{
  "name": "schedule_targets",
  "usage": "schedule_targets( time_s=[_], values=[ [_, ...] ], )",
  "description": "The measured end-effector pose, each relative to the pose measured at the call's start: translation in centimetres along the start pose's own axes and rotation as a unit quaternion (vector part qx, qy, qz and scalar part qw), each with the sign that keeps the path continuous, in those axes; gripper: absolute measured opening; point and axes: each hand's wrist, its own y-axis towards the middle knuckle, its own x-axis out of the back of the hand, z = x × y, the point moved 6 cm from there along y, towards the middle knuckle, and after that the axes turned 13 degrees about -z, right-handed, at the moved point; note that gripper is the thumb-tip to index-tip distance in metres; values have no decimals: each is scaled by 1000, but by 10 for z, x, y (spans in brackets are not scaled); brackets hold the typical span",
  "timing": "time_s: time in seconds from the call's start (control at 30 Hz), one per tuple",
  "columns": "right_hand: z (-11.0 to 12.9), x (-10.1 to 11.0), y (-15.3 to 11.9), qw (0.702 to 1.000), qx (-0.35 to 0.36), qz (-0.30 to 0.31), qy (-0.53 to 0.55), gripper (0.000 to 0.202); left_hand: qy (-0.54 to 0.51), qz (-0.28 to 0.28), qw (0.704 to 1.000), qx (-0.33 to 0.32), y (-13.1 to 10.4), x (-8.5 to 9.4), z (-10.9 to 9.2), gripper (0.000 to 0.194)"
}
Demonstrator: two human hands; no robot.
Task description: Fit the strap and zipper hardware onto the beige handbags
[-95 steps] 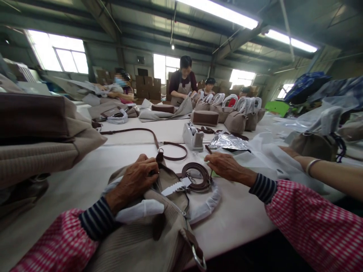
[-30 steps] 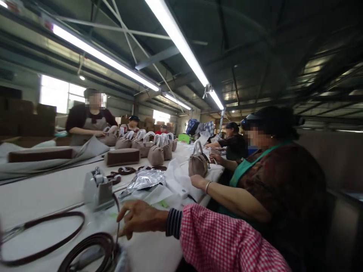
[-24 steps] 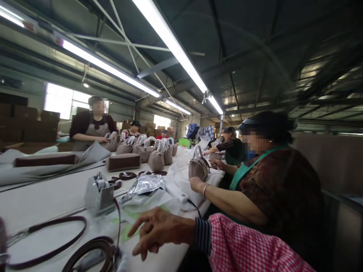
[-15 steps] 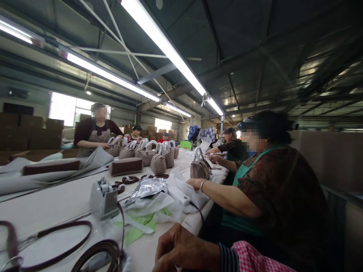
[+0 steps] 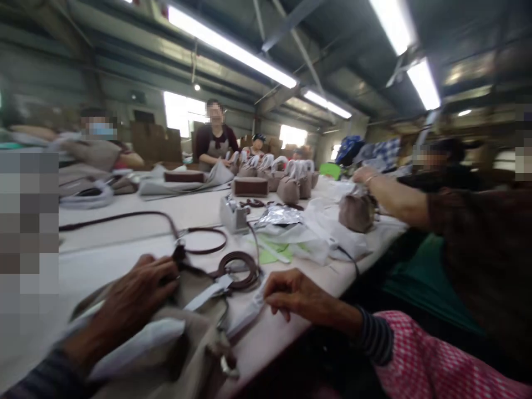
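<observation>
Palm down, my left hand rests on a taupe bag, its bent fingertips at a dark strap end beside a metal ring. Whether they grip the strap is hard to see. White wrapping lies across the bag under my left wrist. To the right, my right hand is closed, thumb and fingers pinched at the end of a white wrapped piece; the grip itself is blurred. A coiled brown strap lies between my hands, just beyond the bag.
A grey tape dispenser, silver foil packet and green paper lie ahead. Taupe bags stand farther back. At right, a co-worker's hand is above another bag. A cable crosses near the table edge.
The view has swung left and down, bringing my left hand and the bag into sight. The co-worker's hand has moved from beside the small bag to above it.
</observation>
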Motion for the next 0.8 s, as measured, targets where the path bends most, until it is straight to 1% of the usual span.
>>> schedule_targets(
  time_s=[0.03,0.07,0.13,0.27,0.37,0.43,0.53,0.7,0.8],
  values=[
    [2,-2,3,1000,8,-1,-14,20,17,36,999,12,-5,-3,3,18],
    [5,-4,6,999,18,1,-29,18,28,50,998,22,-7,-4,4,16],
    [11,-8,14,997,38,14,-63,17,41,52,996,52,-5,-5,6,12],
    [25,-17,31,983,73,28,-169,16,45,44,996,58,3,-5,1,11],
    [38,-22,43,959,144,25,-243,19,47,42,997,52,2,-5,-1,11],
    [42,-24,50,945,180,23,-273,20,46,45,997,46,1,-5,-1,13],
    [39,-27,57,935,195,34,-294,20,45,44,997,40,1,-5,-1,14],
    [29,-38,59,915,225,61,-330,17,45,45,998,26,1,-3,-8,15],
    [29,-37,62,914,240,56,-321,18,49,57,997,29,0,-4,-10,14]
  ],
)
